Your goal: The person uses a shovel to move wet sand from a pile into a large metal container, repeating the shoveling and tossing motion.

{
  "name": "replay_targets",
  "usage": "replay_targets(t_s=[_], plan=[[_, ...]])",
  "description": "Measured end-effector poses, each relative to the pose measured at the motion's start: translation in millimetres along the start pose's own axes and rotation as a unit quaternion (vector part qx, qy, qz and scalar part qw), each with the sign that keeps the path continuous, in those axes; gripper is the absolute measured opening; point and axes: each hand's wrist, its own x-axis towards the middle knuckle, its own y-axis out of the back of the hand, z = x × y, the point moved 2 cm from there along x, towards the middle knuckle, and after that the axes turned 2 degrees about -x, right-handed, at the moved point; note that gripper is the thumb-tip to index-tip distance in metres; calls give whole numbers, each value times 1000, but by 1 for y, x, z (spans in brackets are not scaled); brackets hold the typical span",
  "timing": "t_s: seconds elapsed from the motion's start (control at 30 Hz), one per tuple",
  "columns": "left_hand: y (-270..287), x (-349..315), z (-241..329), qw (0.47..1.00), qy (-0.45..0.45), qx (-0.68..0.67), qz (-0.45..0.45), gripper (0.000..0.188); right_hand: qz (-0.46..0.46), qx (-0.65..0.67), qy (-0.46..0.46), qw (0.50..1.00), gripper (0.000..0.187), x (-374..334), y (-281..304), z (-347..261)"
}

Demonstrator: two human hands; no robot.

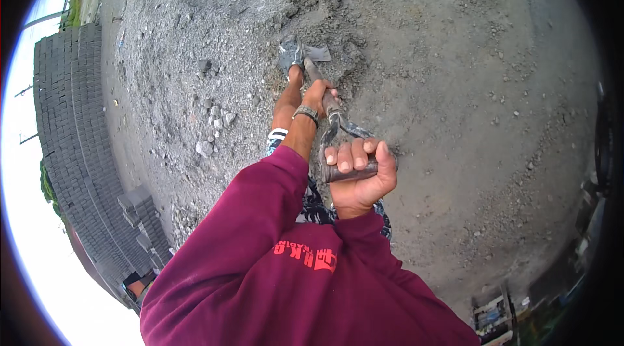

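Note:
A shovel [331, 104] slants away from my body, its metal blade [318, 54] resting at the edge of the loose grey gravel. My left hand [318, 95], with a watch on its wrist, is wrapped round the shaft partway down. Around the crossbar of the shovel's D-shaped handle [328, 171], close to my body, the fingers of my right hand [361, 173] are curled, palm facing up. My shoed foot [290, 52] is beside the blade, on its left. How deep the blade sits in the gravel cannot be made out.
Loose gravel [188, 34] spreads ahead and to the left, with several bigger stones [211, 128] near my leg. Stacks of grey blocks [81, 138] stand at the far left. Flatter packed ground [468, 151] lies on the right. A wooden frame [493, 313] is at the lower right.

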Motion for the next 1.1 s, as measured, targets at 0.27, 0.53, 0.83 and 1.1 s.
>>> replay_targets(t_s=[0.27, 0.53, 0.83, 1.1], plan=[[-18, 2, -82, 993, -46, -50, 100, 11, 83, -6, -41, 996, 33, -28, 80, -85], [-68, -22, -1, 982, 67, -171, 47, 27, 25, 1, -25, 999, 33, 49, -81, -61], [-37, 20, 20, 998, 35, -21, 52, 18, -42, 27, 53, 997, 25, 60, -31, -37], [-11, 54, -123, 994, -60, -3, 96, 10, 1, -97, 6, 995, 34, -17, 181, -100]])
